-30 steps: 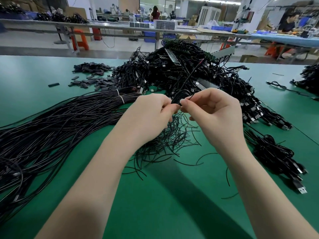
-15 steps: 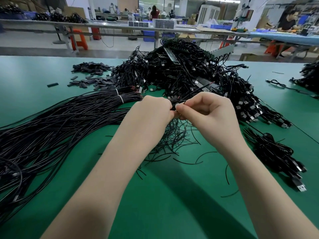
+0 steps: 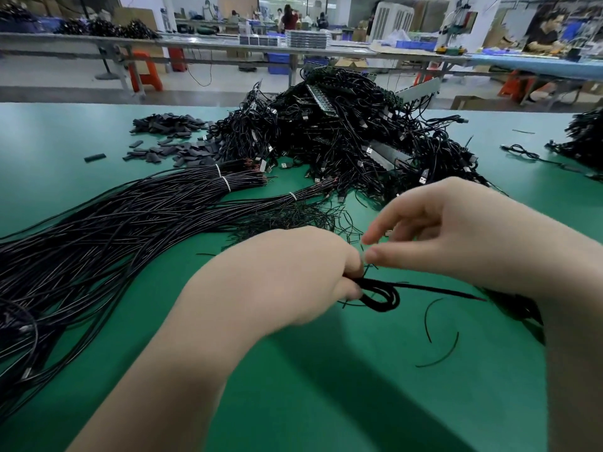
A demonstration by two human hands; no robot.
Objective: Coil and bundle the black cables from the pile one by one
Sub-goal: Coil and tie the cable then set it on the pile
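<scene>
Low over the green desk (image 3: 326, 386), the left hand (image 3: 293, 272) clamps a small coiled black cable (image 3: 380, 296) while the right hand (image 3: 456, 236), fingers loosely parted, seemingly empty, must next bind it.

Head-worn camera looks forward and down, close over the green table (image 3: 326, 402).
</scene>
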